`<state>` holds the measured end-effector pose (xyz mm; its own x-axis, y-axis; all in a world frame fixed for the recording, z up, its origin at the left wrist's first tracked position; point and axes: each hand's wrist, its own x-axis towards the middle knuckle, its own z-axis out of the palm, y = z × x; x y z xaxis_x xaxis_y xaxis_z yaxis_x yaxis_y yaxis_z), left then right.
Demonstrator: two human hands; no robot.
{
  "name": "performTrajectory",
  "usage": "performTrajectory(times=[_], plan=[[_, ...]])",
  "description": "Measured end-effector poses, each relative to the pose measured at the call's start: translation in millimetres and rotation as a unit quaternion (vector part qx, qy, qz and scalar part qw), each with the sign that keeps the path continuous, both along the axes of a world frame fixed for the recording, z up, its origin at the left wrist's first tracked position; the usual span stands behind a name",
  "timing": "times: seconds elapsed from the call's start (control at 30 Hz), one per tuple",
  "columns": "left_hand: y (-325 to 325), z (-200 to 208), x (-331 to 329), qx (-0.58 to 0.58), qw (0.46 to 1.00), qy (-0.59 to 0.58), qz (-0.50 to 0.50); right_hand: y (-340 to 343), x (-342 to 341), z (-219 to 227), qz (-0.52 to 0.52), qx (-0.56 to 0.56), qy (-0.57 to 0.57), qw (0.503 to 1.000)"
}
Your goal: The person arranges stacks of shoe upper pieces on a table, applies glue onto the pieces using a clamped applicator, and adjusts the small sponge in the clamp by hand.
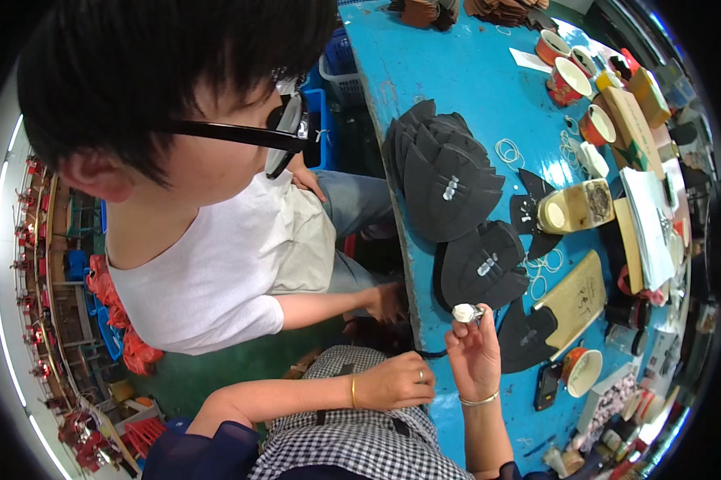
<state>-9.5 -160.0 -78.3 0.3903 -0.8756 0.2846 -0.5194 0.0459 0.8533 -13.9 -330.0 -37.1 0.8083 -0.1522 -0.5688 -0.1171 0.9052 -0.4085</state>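
Observation:
My right hand (474,358) is raised above the near table edge, fingers pinched around a small shiny piece with a white, rounded end (463,313); its exact kind is unclear. My left hand (392,382) rests by the table edge above my checked apron, its fingers curled in; whatever they may hold is hidden. Just beyond the right hand lies a black, fan-shaped layered piece (484,268) with small pale marks. Behind it, a pile of similar black pieces (448,176) overlaps. A flat black piece (527,336) lies right of my right hand.
A co-worker (208,264) in a white top sits close on the left, one arm reaching toward the table edge. On the blue table (488,72) stand a squarish jar (588,206), patterned paper bowls (582,372), a brown board (572,300), a black phone-like device (547,386) and loose white cords (508,152).

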Motion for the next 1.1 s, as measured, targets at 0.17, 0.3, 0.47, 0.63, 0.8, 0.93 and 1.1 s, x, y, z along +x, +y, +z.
performTrajectory(times=[0.17, 0.3, 0.47, 0.63, 0.8, 0.93, 1.1], plan=[[6.5, 7.4, -23.1, 0.006, 0.998, 0.001, -0.055, 2.6, -10.8, -14.7, -0.014, -0.019, 0.012, 1.0], [3.9, 15.1, -33.9, -0.016, 0.996, -0.02, -0.085, 6.0, -20.6, -28.7, -0.012, 0.015, 0.018, 1.0], [0.9, 22.3, -30.5, -0.009, 0.996, -0.004, -0.094, -4.8, -23.3, -29.7, -0.045, -0.06, 0.01, 0.997], [-4.6, 20.1, -19.8, -0.005, 0.994, -0.014, -0.105, -61.1, -0.2, -57.6, -0.11, -0.135, 0.023, 0.984], [-4.5, 31.0, -32.0, -0.028, 0.995, -0.01, -0.097, -15.9, -76.5, -37.3, 0.006, -0.026, 0.068, 0.997], [-4.4, 23.8, -44.2, -0.067, 0.992, -0.014, -0.108, 1.2, -103.6, -32.0, -0.05, 0.023, 0.087, 0.995], [-13.9, 41.8, -38.2, -0.061, 0.977, -0.09, -0.182, 11.9, -104.2, -8.3, -0.053, -0.007, 0.049, 0.997]])
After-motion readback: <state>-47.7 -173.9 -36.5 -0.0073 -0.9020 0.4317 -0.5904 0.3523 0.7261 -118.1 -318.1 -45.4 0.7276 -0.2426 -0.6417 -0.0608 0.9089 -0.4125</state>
